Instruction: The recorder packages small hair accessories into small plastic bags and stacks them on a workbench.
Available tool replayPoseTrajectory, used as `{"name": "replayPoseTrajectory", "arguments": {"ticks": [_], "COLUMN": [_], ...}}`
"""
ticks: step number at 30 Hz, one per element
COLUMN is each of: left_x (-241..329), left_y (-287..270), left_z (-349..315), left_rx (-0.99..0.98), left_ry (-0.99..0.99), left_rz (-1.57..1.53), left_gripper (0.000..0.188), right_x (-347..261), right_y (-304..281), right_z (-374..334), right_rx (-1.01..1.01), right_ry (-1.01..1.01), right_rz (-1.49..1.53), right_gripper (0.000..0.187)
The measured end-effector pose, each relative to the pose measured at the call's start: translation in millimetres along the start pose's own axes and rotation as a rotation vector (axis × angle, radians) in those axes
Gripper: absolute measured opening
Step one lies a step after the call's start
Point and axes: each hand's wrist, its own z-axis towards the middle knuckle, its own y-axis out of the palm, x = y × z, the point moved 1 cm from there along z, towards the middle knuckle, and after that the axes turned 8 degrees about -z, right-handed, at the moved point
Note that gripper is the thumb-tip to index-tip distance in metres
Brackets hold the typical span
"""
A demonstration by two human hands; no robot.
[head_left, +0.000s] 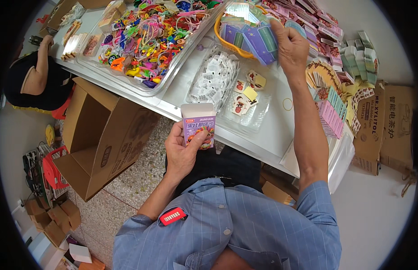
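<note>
My left hand is closed around a small purple printed carton, held upright at the table's front edge with its white top flap raised. My right hand reaches to the orange-yellow basket and pinches a purple flat packet with a teal panel; its fingertips are partly hidden. More such packets lie in the basket. Between the hands, a clear tray holds many small white sachets. Beside it a shallow clear tray carries small picture cards and yellow pieces.
A large clear bin of colourful small toys fills the table's left part. Stacks of pink cartons and cards line the right. An open cardboard box stands left below the table edge. Another person's arm is at far left.
</note>
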Motion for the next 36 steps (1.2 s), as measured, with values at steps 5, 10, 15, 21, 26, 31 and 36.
{"name": "replayPoseTrajectory", "arguments": {"ticks": [5,10,15,21,26,31,36], "left_x": [10,6,-4,-17,-16,-17,-17], "left_y": [4,15,14,10,17,13,9], "left_z": [-1,-10,-21,-30,-37,-37,-36], "left_rx": [-0.023,-0.13,-0.224,-0.281,-0.306,-0.295,-0.26], "left_ry": [0.005,0.045,0.082,0.106,0.018,-0.051,-0.011], "left_rz": [0.013,0.091,0.211,0.312,0.2,0.112,0.041], "left_gripper": [0.037,0.058,0.06,0.054,0.052,0.051,0.049], "right_x": [-67,-98,-87,-98,-106,-111,-104], "right_y": [-18,-24,-29,-40,-49,-64,-80], "right_z": [-43,-103,-126,-133,-137,-125,-111], "right_rx": [-0.101,-0.328,-0.361,-0.408,-0.536,-0.639,-0.776], "right_ry": [0.037,-0.101,-0.336,-0.542,-0.469,-0.4,-0.303], "right_rz": [0.066,0.071,-0.182,-0.402,-0.502,-0.504,-0.415], "right_gripper": [0.043,0.038,0.033,0.041,0.051,0.049,0.034]}}
